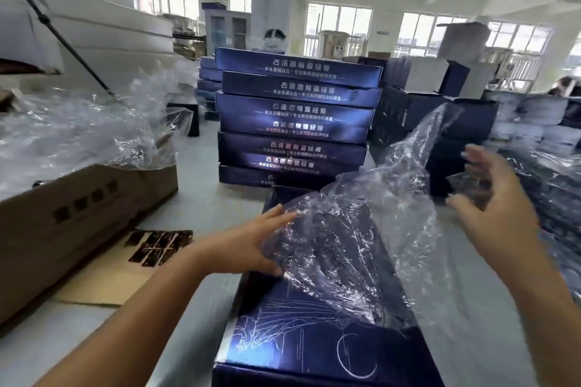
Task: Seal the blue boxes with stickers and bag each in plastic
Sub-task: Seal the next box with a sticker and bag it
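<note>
Right now the blue box [311,333] lies on the table, long axis running away from the person. The left hand [251,242] pinches the plastic bag [355,229] draped over its far end. The right hand [493,207] hovers beside it, fingers spread, empty.

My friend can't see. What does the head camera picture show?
Two bare hands, left hand and right hand, pull a clear plastic bag over a blue box on a table. Behind stands a stack of blue boxes; a cardboard box sits left.
</note>
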